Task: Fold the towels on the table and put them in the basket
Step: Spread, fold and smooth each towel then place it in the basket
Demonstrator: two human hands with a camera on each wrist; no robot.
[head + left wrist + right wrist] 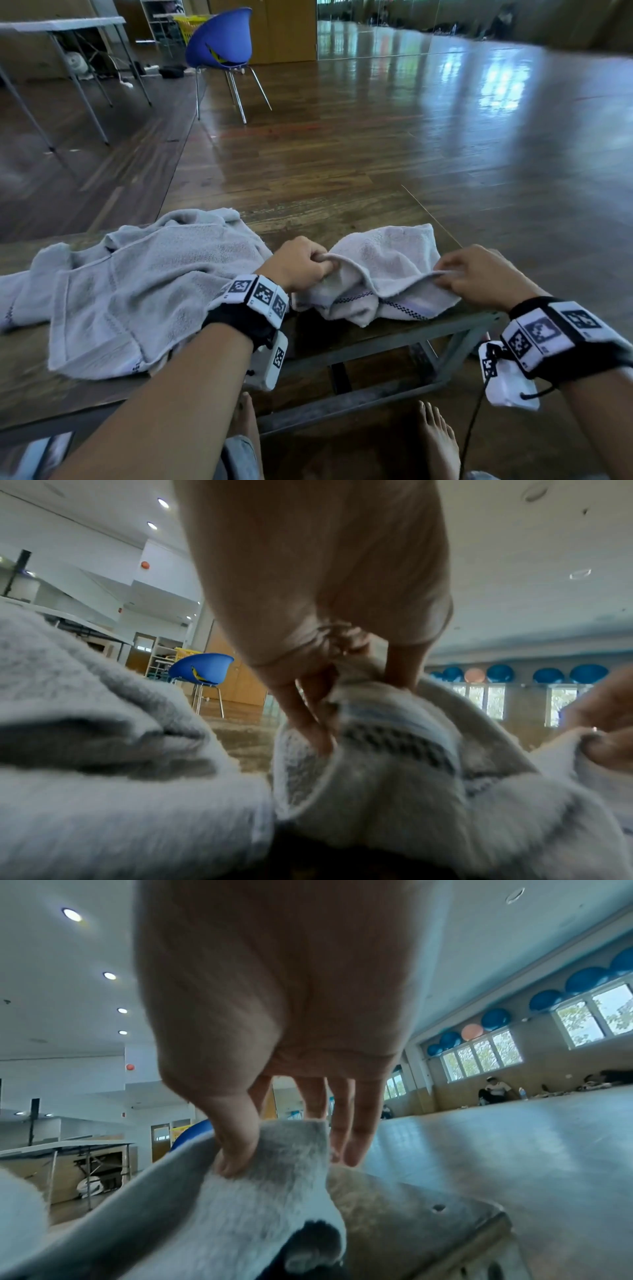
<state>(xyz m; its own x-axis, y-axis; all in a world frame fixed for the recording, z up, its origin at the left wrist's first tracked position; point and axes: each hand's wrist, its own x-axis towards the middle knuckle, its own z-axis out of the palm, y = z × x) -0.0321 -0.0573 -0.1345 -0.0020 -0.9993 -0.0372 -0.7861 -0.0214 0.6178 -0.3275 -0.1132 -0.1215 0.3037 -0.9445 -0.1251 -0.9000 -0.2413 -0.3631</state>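
A small pale towel (383,274) with a dark checked border lies crumpled at the right end of the wooden table (27,387). My left hand (305,263) grips its left edge with curled fingers; the left wrist view shows that hand (329,696) bunching the towel (394,750). My right hand (479,277) pinches the right edge, and in the right wrist view the thumb (236,1148) presses on the towel (267,1183). A larger grey towel (137,291) sprawls unfolded to the left. No basket lies near the table.
The table's right corner and metal frame (404,332) sit just under the small towel. My bare feet (438,442) are below. A blue chair (219,41) with a yellow crate (190,25) behind it and a white folding table (61,24) stand across the wooden floor.
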